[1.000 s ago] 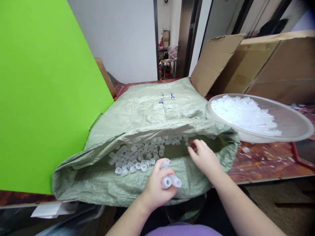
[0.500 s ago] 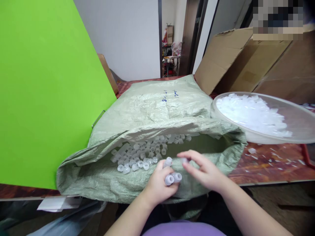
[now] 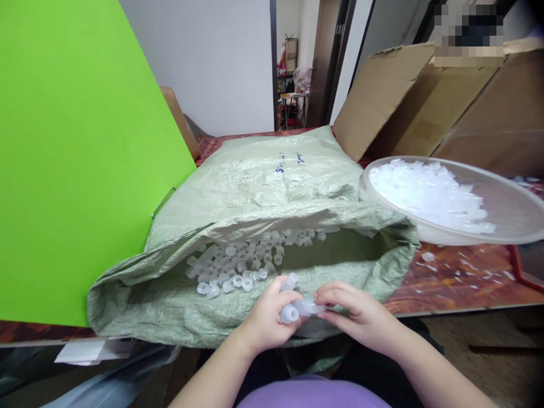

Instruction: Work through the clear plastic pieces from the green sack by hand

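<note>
Clasped in my left hand (image 3: 264,320) are several translucent plastic tubes (image 3: 289,314) with open round necks; three of them show. My right hand (image 3: 361,310) pinches a small translucent cap (image 3: 319,309) between thumb and fingers, against the end of one held tube. The fingers partly hide the cap, so I cannot tell how far it sits on the tube. Both hands are over the front lip of a pale green woven sack (image 3: 259,184). Inside its open mouth, left of my hands, lies a heap of short translucent caps (image 3: 232,275).
A translucent basin (image 3: 521,212) full of whitish plastic pieces (image 3: 429,192) stands right of the sack. Cardboard boxes (image 3: 386,93) are behind it. A bright green panel (image 3: 80,158) rises on the left. Small white scraps litter the red-brown table (image 3: 463,277).
My right hand has moved left and down, bringing the cap from beside the tubes to the end of one. My left hand keeps its hold. The whole view has shifted slightly.
</note>
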